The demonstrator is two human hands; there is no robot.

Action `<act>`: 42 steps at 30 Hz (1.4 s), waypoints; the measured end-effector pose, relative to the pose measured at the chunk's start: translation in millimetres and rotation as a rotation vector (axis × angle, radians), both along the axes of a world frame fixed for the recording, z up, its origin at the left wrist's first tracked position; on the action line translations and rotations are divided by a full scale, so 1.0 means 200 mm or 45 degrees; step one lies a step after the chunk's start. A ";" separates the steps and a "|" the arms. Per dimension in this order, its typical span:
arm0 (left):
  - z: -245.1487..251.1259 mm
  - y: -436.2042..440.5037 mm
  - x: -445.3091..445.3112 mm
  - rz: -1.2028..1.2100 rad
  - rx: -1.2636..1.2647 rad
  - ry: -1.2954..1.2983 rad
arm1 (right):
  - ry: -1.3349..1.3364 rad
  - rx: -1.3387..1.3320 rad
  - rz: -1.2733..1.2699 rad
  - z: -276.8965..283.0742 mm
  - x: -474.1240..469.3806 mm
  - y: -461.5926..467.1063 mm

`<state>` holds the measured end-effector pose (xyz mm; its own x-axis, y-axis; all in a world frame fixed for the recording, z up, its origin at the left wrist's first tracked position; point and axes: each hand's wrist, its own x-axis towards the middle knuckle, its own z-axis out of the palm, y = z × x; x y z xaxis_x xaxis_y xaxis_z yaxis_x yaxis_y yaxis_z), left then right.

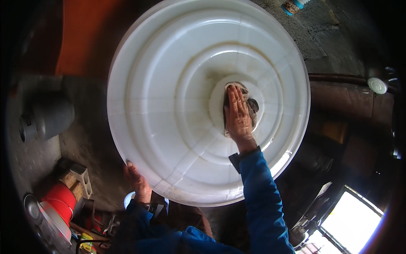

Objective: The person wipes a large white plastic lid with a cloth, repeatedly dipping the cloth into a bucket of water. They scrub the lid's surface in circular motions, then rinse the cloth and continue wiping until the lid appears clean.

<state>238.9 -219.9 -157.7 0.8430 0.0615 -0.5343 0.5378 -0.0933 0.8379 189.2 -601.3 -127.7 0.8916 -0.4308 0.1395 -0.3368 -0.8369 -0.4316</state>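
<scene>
A large, round, white plastic lid or vessel end [158, 104] fills the middle of the head view, its face turned towards me. Raised concentric rings cross it, with brownish stains along some of them and near the centre. My right hand [238, 117] lies flat near the centre, fingers together, pressing a folded brown-grey cloth [253, 116] against the plastic. Most of the cloth is hidden beneath the palm. At the lower left rim, my left hand [139, 184] grips the edge, thumb in front and fingers out of sight behind it.
A grey gas cylinder [52, 119] lies at the left. Below it are a concrete block [83, 179] and a red bucket [62, 200]. An orange panel [76, 38] stands upper left, a bottle [291, 7] upper right. Bright light comes through a window [352, 219].
</scene>
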 end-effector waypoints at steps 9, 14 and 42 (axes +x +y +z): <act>-0.02 0.00 -0.01 0.055 0.089 -0.019 | 0.363 -0.085 0.374 0.02 -0.06 0.23; -0.02 -0.01 0.00 -0.011 0.076 -0.069 | 0.181 -0.424 -0.106 -0.04 0.12 -0.23; -0.12 0.12 0.01 -0.382 0.442 -0.398 | -0.101 0.185 -1.271 -0.09 -0.35 0.21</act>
<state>240.3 -196.2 -181.9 0.9658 -0.0777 -0.2472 0.1761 -0.5031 0.8461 118.4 -559.9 -145.8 0.1046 -0.9921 0.0696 -0.8199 -0.1257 -0.5585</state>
